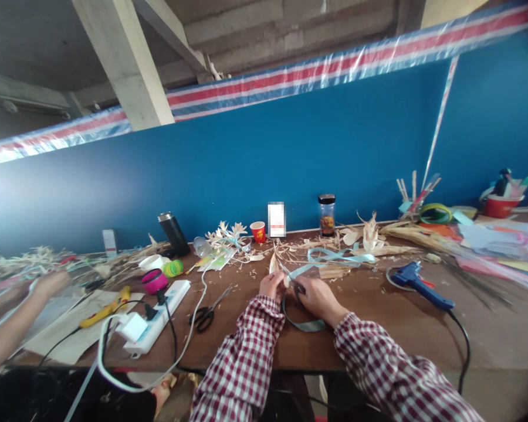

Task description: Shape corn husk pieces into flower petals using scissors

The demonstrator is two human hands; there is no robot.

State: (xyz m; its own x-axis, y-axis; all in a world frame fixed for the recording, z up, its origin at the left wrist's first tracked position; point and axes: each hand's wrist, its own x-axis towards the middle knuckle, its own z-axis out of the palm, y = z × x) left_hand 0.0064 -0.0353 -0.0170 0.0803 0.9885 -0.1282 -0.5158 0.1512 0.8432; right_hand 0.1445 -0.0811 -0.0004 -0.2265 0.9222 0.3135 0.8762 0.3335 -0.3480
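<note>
My left hand is closed on a pale, pointed piece of dried husk, which stands up from the fingers. Close beside it, my right hand grips a pair of scissors; their blades point away from me, near the husk. Whether the blades touch the husk, I cannot tell. Light blue ribbon curls on the table below my right hand, and more ribbon lies looped beyond it. Husk scraps are scattered in front of both hands.
Black-handled scissors lie left of my arms, near a white power strip with cables. A blue glue gun rests to the right. At the back stand a red paper cup, a jar and a black flask. Another person's hand shows left.
</note>
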